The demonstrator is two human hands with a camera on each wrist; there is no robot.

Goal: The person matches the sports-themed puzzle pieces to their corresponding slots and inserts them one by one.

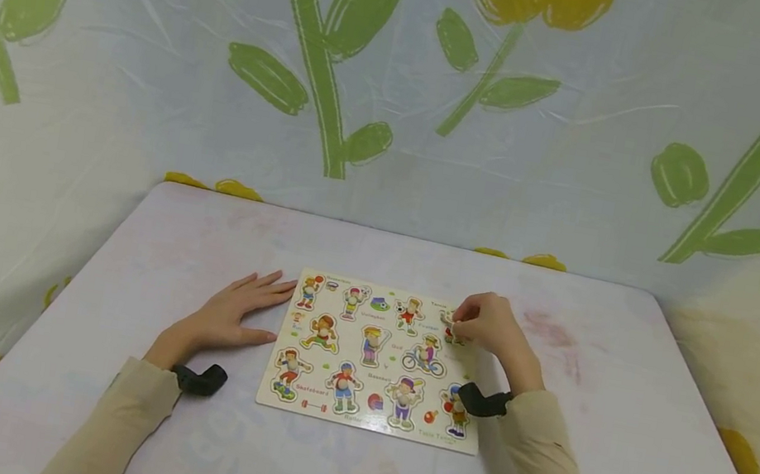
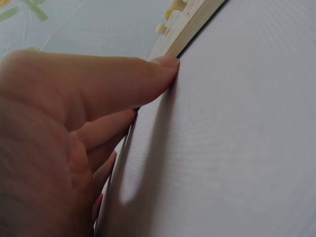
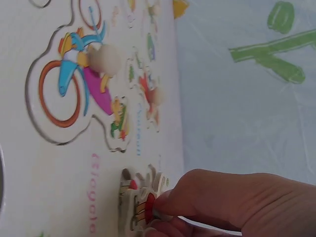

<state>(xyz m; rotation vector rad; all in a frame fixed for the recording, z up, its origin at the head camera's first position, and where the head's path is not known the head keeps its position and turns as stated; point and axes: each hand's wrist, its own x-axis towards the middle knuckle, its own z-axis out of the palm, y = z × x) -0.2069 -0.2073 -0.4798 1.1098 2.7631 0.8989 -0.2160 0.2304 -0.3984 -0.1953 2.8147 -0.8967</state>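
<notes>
A wooden knob puzzle board (image 1: 350,343) printed with children doing sports lies flat on the table. At its top right corner my right hand (image 1: 489,327) pinches the tennis player piece (image 3: 142,207) between thumb and fingers. In the right wrist view that piece stands raised and slightly tilted above the board surface, and fingers cover part of it. Beside the board's left edge my left hand (image 1: 231,317) lies with fingers spread on the table. Its thumb (image 2: 158,74) touches the board's side. The cyclist piece (image 3: 69,84) sits in its cutout near the right hand.
Several other figure pieces, such as the golfer (image 1: 373,346) and the skateboarder (image 1: 288,374), sit in the board. The pale table (image 1: 180,438) extends around it. A flower-printed sheet (image 1: 404,90) hangs behind and at both sides.
</notes>
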